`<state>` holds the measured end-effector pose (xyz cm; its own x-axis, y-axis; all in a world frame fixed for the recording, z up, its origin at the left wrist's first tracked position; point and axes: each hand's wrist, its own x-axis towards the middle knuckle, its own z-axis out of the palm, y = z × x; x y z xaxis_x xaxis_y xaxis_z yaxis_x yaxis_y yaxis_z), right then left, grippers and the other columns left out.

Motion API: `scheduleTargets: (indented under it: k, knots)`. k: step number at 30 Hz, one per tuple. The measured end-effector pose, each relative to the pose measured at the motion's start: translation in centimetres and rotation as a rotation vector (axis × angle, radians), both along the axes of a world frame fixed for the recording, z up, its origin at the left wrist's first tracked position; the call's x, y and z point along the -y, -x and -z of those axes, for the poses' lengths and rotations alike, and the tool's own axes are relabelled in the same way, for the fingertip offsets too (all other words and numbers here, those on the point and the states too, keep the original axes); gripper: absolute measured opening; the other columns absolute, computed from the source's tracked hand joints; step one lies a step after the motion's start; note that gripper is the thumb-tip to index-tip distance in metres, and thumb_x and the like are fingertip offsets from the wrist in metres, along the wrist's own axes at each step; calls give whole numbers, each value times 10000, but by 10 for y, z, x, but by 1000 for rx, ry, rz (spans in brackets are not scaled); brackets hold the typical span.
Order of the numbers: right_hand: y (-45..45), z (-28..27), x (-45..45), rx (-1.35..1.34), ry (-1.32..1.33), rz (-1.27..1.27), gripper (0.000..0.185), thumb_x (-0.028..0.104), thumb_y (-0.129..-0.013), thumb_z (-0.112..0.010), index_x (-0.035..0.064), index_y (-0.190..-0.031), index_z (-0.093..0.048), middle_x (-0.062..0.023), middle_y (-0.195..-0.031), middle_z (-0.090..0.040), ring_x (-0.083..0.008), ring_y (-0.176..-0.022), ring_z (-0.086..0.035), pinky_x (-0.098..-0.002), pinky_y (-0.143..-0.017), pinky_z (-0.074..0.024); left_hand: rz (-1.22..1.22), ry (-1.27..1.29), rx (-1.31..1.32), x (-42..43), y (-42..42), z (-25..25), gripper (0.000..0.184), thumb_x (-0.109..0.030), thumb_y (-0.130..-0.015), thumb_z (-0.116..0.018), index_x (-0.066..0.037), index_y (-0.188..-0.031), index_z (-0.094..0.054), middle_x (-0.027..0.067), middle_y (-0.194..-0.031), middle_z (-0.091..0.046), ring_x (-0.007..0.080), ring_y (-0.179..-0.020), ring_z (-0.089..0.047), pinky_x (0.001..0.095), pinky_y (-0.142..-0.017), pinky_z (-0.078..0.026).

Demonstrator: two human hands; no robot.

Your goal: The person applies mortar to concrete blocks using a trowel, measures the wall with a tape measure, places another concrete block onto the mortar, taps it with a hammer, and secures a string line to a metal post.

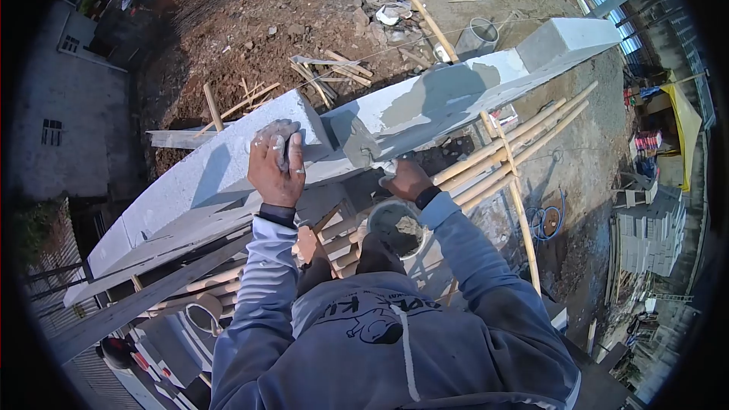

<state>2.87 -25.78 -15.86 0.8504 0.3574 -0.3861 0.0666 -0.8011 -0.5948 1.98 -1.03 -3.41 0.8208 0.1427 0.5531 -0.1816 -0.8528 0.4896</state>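
My left hand (278, 167), smeared with mortar, rests on the near end of a pale concrete block (235, 137), fingers laid over its top. My right hand (408, 182) is closed round the handle of a trowel (357, 143). Its grey blade is at the joint beside the block's end. Along the wall's top (395, 110) to the right lies a darker patch of wet mortar (440, 95). Another block (569, 45) sits on the wall at the far right. Below my right hand stands a bucket (396, 228) holding grey mortar.
Bamboo poles (509, 152) form scaffolding on my side of the wall, and I am above the ground. Past the wall are dirt, loose bamboo pieces (326, 76) and another bucket (478, 36). Stacked blocks (653, 231) and a blue hose (548, 222) lie to the right.
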Motion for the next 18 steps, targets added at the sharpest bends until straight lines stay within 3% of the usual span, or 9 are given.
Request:
scheduleTargets:
  k: [1, 4, 5, 8, 14, 18]
  knots:
    - [3, 2, -12, 74, 101, 2, 596, 379, -780, -600, -86, -1126, -461, -288, -1036, -588, -394, -997, -574, -433, -854, -467, 2, 0, -9, 0, 1, 0, 139, -152, -876, -591, -91, -970, -673, 99, -985, -630, 257, -965, -587, 340, -863, -450]
    - [0, -21, -36, -12, 153, 174, 588, 346, -782, -586, -80, -1159, -435, -264, -963, -620, -392, -927, -606, -438, -820, -484, 12, -4, 2, 0, 0, -1, 139, -156, -875, -595, -91, -971, -673, 98, -990, -629, 258, -970, -585, 341, -863, -449]
    - [5, -1, -38, 49, 172, 208, 425, 243, -783, -570, -41, -1082, -465, -229, -917, -637, -386, -837, -635, -444, -759, -515, 2, -24, -8, 0, 1, -3, 142, -163, -873, -599, -89, -971, -673, 98, -997, -628, 262, -975, -583, 343, -868, -446]
    - [36, -5, -24, 46, 258, 134, 394, 226, -779, -576, -29, -1055, -458, -214, -860, -639, -377, -813, -640, -445, -739, -518, 24, 9, -12, -2, 1, -1, 145, -159, -867, -603, -86, -974, -669, 101, -1002, -629, 270, -985, -581, 348, -875, -444]
    - [97, -21, 33, -88, 319, 66, 509, 238, -739, -655, -38, -1098, -423, -216, -831, -628, -360, -773, -636, -445, -673, -510, 46, -56, 10, -3, 1, -7, 143, -132, -860, -597, -83, -978, -661, 103, -1006, -631, 281, -984, -582, 360, -876, -445]
    - [57, -46, 13, 134, 203, 117, 511, 271, -786, -626, -48, -1132, -427, -219, -844, -628, -351, -761, -639, -438, -658, -510, 36, -47, 24, -2, -1, -5, 143, -132, -863, -592, -87, -979, -664, 101, -992, -632, 281, -970, -586, 355, -867, -450]
